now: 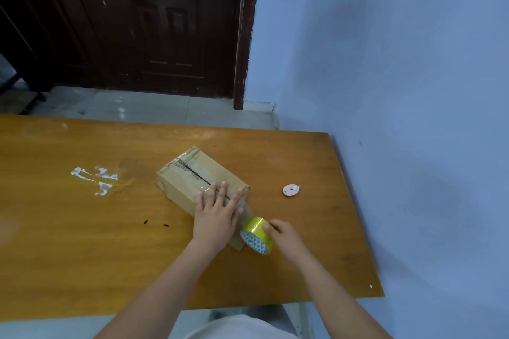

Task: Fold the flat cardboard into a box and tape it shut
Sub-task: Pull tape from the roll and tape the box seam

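Keep your left hand [216,213] pressed flat, fingers spread, on the brown cardboard box [192,179] beneath it, while your right hand [283,234], gripping the yellow tape roll [256,232] beside it, pulls tape taut along the seam.

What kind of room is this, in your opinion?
Probably a plain room at home or a small office: a wooden table against a blue wall, a dark wooden door and a tiled floor.

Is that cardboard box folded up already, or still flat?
Folded up. The cardboard box stands as a block on the table, top flaps closed along a centre seam, left hand pressing flat on it.
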Motion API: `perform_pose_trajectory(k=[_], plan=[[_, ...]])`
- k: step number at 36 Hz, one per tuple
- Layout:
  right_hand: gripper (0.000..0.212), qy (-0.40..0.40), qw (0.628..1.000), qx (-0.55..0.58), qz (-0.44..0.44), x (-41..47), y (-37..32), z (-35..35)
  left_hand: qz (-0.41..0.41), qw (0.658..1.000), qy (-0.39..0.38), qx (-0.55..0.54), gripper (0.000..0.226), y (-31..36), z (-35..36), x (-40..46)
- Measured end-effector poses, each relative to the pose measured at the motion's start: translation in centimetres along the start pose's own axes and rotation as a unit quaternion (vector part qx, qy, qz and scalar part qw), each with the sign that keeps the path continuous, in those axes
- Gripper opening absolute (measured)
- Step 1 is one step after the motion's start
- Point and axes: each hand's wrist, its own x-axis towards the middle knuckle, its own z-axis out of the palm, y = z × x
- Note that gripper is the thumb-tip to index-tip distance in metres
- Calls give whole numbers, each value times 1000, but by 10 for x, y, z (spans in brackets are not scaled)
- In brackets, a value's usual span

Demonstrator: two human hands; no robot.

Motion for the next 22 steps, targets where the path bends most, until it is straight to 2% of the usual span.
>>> perform_pose_trajectory(k=[4, 8, 12, 15, 22], plan=[[31, 3, 997, -77, 13, 11, 1, 5, 10, 999, 32, 2, 55, -2, 0, -1], [33, 7, 989, -146, 16, 17, 0, 7, 17, 1000, 19, 12, 52, -4, 1, -3], [28, 6, 979, -202, 11, 17, -3, 7, 17, 999, 38, 18, 45, -4, 3, -2], [25, 12, 978, -207, 8, 14, -5, 8, 18, 999, 46, 4, 47, -5, 7, 0], [27, 27, 969, -242, 30, 9, -5, 14, 7, 1000, 12, 1, 48, -3, 3, 1]])
